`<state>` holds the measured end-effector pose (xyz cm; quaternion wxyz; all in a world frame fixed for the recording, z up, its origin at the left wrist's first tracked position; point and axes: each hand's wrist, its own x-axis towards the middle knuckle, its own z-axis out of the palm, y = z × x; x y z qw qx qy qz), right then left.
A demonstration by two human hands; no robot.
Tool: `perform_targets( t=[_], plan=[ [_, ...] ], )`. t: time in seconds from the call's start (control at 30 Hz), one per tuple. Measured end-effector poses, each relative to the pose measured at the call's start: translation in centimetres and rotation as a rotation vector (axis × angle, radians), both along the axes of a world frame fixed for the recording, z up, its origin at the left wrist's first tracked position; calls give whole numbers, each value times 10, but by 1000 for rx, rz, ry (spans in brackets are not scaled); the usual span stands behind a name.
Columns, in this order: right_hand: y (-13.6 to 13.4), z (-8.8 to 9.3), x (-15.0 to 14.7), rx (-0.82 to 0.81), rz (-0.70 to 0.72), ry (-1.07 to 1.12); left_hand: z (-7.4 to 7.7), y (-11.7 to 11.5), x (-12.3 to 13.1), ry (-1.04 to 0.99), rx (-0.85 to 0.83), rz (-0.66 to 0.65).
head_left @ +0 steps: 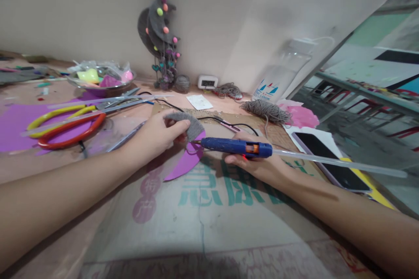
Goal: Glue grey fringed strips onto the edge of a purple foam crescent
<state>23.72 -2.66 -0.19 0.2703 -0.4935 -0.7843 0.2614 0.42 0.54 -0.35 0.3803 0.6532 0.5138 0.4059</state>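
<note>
A purple crescent (186, 162), its upper part wrapped in grey yarn (195, 130), is pinched between the thumb and fingers of my left hand (170, 130). My right hand (252, 163) is wrapped round a blue glue gun (225, 144), which points left. Its nozzle meets the crescent where the yarn ends and the bare purple begins. From the back of the gun a long clear glue stick (340, 162) juts out to the right. Beneath both hands lies printed cardboard (157, 231).
Red- and yellow-handled scissors (72, 133) lie at left on purple sheets (16, 126), near a bowl (101, 88) of craft bits. Grey yarn (266, 112), a bottle (284, 69) and a phone (330, 161) are at right. Finished-looking grey crescents (157, 26) hang on the wall behind a small clock (207, 82).
</note>
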Motion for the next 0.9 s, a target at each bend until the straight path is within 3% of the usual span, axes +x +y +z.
perform_targets(
  t=[0.43,0.7,0.9],
  plan=[
    [3,-1,-3,35,-82,7,-7,5,-3,-43,-38,-23],
    [2,4,-3,-32,-149,69,-7,4,-2,-86,-62,-1],
    [0,5,-4,-28,-126,83,-7,4,-2,-91,-44,-17]
  ],
)
